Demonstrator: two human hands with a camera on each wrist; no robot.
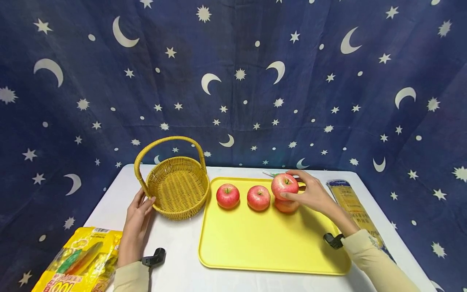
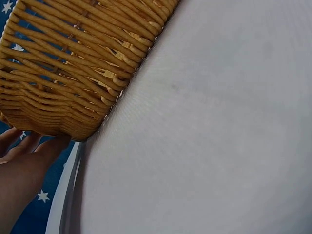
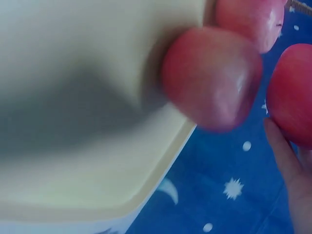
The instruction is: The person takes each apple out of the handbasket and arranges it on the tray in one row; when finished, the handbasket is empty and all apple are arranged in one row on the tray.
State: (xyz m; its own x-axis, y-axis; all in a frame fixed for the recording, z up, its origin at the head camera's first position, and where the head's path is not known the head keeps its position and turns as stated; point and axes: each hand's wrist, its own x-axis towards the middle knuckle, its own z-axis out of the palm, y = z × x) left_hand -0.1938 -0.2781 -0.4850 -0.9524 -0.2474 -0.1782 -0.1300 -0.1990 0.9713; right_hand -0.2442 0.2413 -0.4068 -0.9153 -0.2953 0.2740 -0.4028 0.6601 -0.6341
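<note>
A wicker basket (image 1: 176,186) with a tall arched handle stands at the left, nothing inside it. My left hand (image 1: 138,213) holds the basket's left side near the handle's foot, and in the left wrist view its fingers (image 2: 53,146) meet the woven edge. On the yellow tray (image 1: 251,243) sit two red apples, one left (image 1: 228,196) and one middle (image 1: 258,198). My right hand (image 1: 310,192) grips another apple (image 1: 285,185) by its sides, raised over a third tray apple (image 1: 286,205), which it partly hides.
A yellow printed plastic bag (image 1: 80,259) lies at the front left. Along the right side of the white table (image 1: 175,259) is a flat printed packet (image 1: 352,207). A thin white and green item (image 1: 269,174) lies behind the tray. A starry blue curtain (image 1: 240,134) hangs behind.
</note>
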